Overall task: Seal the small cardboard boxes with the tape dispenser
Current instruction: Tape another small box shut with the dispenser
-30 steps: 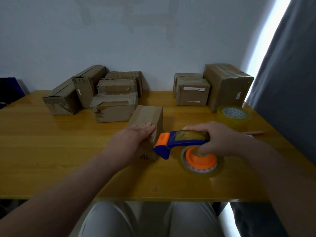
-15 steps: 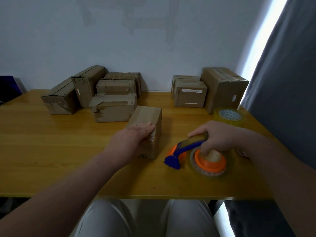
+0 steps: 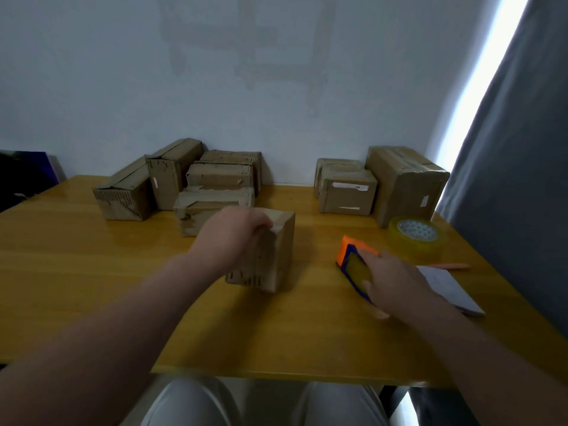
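Centre box (image 3: 278, 250): brown, worn, upright mid-table, left hand (image 3: 233, 235) gripping its top edge. Tape dispenser (image 3: 353, 265): blue and orange, right of that box, apart from it, under right hand (image 3: 396, 281). 5 worn boxes (image 3: 219, 176) clustered rear left; 3 boxes (image 3: 344, 195) rear right.

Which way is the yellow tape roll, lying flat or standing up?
Lying flat: the tape roll rests on the table, its hole facing up.
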Demonstrator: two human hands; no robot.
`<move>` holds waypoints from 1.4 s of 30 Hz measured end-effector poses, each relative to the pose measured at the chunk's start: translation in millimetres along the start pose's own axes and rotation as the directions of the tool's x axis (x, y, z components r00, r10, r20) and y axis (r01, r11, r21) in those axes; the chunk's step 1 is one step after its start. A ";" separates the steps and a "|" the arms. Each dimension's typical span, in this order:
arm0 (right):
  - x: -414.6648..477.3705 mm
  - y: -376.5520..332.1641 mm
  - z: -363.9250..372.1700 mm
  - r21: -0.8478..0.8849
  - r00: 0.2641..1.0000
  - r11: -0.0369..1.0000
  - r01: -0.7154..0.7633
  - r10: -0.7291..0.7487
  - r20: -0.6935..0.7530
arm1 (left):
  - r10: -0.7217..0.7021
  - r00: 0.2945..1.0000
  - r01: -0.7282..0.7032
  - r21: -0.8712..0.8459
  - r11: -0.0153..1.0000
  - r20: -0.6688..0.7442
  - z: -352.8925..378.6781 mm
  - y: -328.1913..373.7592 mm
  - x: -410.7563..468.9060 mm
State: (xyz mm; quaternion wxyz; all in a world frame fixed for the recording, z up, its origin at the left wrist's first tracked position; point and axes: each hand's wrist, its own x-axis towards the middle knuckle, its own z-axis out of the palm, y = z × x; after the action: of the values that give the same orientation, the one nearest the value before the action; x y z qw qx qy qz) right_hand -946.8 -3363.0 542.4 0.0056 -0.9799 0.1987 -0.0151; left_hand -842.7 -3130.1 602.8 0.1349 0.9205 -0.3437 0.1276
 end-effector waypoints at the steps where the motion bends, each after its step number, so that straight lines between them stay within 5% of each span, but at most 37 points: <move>1: 1.1 -1.1 0.2 -0.029 1.000 0.999 0.026 -0.025 0.014 | 0.013 1.000 -0.013 -0.014 1.000 -0.022 -9.3 0.0 7.0; 4: 2.4 -4.3 -4.5 -0.047 0.995 0.995 0.089 -0.087 0.037 | 0.071 0.997 -0.070 -0.007 0.997 0.013 -32.5 -0.3 25.4; 10: 3.8 -14.1 -22.3 0.213 0.980 0.963 0.163 -0.132 -0.150 | 0.166 0.939 -0.176 0.006 0.984 0.300 -32.3 18.2 32.3; 17: -6.2 -28.8 -25.8 0.483 0.951 0.830 0.280 -0.170 -0.260 | 0.196 0.976 -0.183 0.137 0.974 -0.096 -13.3 30.2 -0.5; 22: -24.5 -34.0 -9.5 0.323 0.771 0.841 0.435 -0.163 -0.615 | 0.227 0.972 -0.230 -0.041 0.972 -0.063 -8.5 16.5 -38.6; 25: -37.6 -44.4 2.7 0.171 0.663 0.837 0.520 -0.269 -0.699 | 0.255 0.966 -0.259 -0.126 0.958 -0.046 2.7 6.0 -47.2; 35: -31.0 -63.8 6.9 0.207 0.707 0.824 0.528 -0.291 -0.645 | 0.264 0.950 -0.290 -0.157 0.944 -0.163 15.7 3.1 -56.5; 42: -19.4 -69.7 -2.8 0.060 0.609 0.848 0.526 -0.327 -0.723 | 0.261 0.951 -0.283 -0.133 0.950 -0.164 15.9 4.0 -57.1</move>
State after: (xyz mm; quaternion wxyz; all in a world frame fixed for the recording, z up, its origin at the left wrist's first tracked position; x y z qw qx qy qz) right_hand -937.6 -3291.2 545.9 0.0591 -0.9105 -0.0594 -0.4050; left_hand -884.9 -3104.2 569.9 0.2117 0.8393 -0.4656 0.1842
